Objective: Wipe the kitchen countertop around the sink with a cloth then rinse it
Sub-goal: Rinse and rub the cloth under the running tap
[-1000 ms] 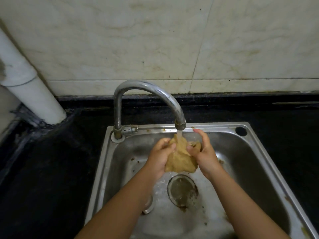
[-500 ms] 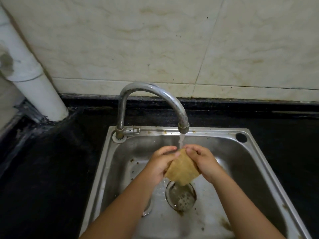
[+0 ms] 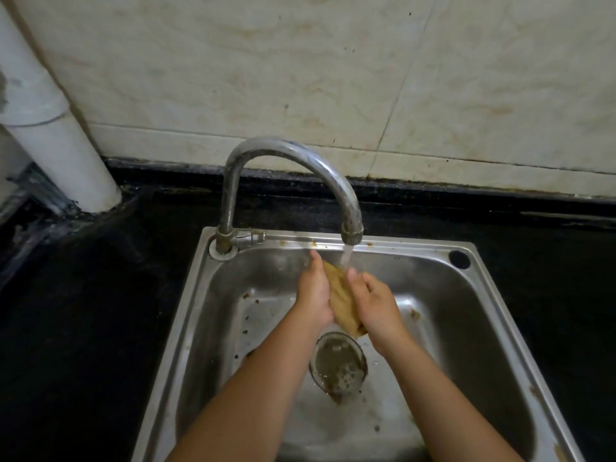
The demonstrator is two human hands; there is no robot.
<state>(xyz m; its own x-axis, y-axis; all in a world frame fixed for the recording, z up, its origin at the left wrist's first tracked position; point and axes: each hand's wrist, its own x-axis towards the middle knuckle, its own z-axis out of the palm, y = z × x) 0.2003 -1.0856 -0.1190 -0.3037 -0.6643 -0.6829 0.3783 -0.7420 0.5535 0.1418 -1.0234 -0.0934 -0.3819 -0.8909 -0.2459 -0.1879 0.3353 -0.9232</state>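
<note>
A wet yellow-brown cloth (image 3: 340,303) is bunched lengthwise between my two hands above the steel sink (image 3: 416,245). My left hand (image 3: 313,295) presses against the cloth's left side, fingers stretched up toward the spout. My right hand (image 3: 376,306) grips the cloth from the right with curled fingers. Water runs from the curved chrome faucet (image 3: 293,155) onto the top of the cloth. The black countertop (image 3: 83,311) surrounds the sink on the left, back and right.
Foamy, dirty water pools over the round drain strainer (image 3: 338,363) below my hands. Brown specks lie on the sink floor. A white pipe (image 3: 56,135) rises from the counter's back left corner. A tiled wall (image 3: 333,78) stands behind.
My hands have turned from holding the cloth spread by its top edge to squeezing it lengthwise between them. They moved slightly up, closer to the spout. Water has collected over the drain.
</note>
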